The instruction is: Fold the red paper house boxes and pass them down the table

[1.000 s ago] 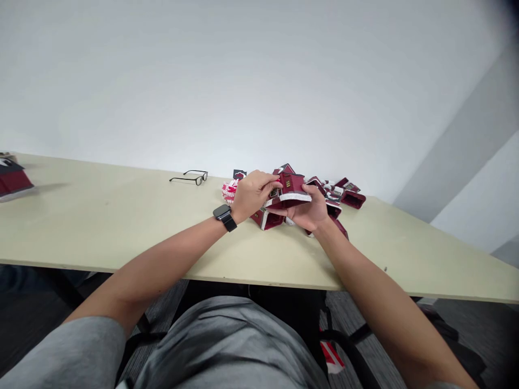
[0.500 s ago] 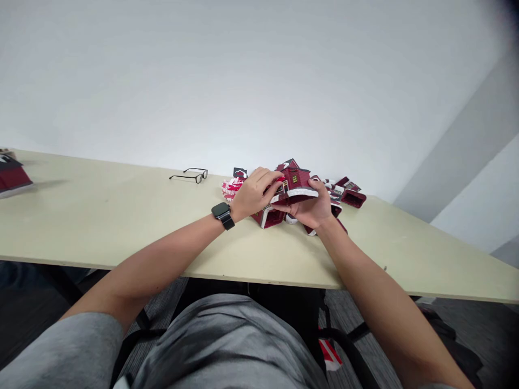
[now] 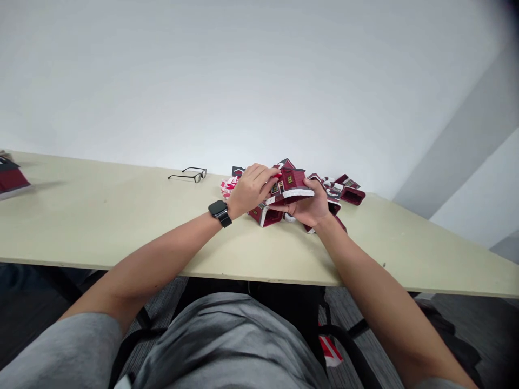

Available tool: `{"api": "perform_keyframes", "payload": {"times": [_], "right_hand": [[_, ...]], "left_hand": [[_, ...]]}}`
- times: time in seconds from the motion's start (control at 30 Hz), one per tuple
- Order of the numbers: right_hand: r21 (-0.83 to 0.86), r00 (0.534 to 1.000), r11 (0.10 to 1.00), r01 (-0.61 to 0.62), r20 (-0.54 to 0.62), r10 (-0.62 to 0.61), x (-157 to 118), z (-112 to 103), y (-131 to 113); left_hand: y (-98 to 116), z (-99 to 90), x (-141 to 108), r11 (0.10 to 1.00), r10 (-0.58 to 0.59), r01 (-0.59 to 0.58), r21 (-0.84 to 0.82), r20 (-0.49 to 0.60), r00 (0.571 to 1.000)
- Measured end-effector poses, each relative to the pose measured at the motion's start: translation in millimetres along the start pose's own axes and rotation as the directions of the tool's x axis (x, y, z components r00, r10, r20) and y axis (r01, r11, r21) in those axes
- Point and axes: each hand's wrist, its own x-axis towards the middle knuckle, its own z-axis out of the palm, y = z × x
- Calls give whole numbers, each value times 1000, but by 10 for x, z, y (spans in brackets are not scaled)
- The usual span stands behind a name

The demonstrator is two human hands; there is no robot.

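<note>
Specs (image 3: 197, 178): 9 o'clock, on surface (image 3: 162, 210).
L hand (image 3: 248, 189): fingers pinch sm. red bit (image 3: 278, 174) vs. house front, prob. for fine ctrl.
House (image 3: 295, 179): btwn hands, tilted, prob. for access.
R hand (image 3: 314, 208): fingers grip 3 o'clock side, palm under, steadying.

A long, pale yellow table (image 3: 133, 216) holds the things. Black glasses (image 3: 197, 176) lie well to the left of the left fingers (image 3: 265, 175). Pink and white bits (image 3: 227, 186) sit nearer, on the same side. A dark red house part (image 3: 270, 216) lies just below those fingers, and an open red box (image 3: 352, 195) lies right of the right fingers (image 3: 315, 187). A red toy house (image 3: 12, 179) sits far left of both.
</note>
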Motion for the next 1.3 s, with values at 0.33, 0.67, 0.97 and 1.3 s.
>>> {"api": "perform_keyframes", "payload": {"times": [0.33,0.67,0.97,1.3], "right_hand": [[26,999,999,-21,-24,22,-11,9,31],[19,997,998,-62,-35,62,14,-23,69],[-122,990,982,-142,3,143,14,68,113],[-258,961,938,-231,87,261,25,120,219]], "left_hand": [[-37,1,-5,999,34,-34,-8,-7,999],[119,-13,36,889,-334,307,-338,-22,942],[148,-69,21,687,-409,424,-590,169,897],[188,-92,134,387,-575,584,-713,308,758]]}}
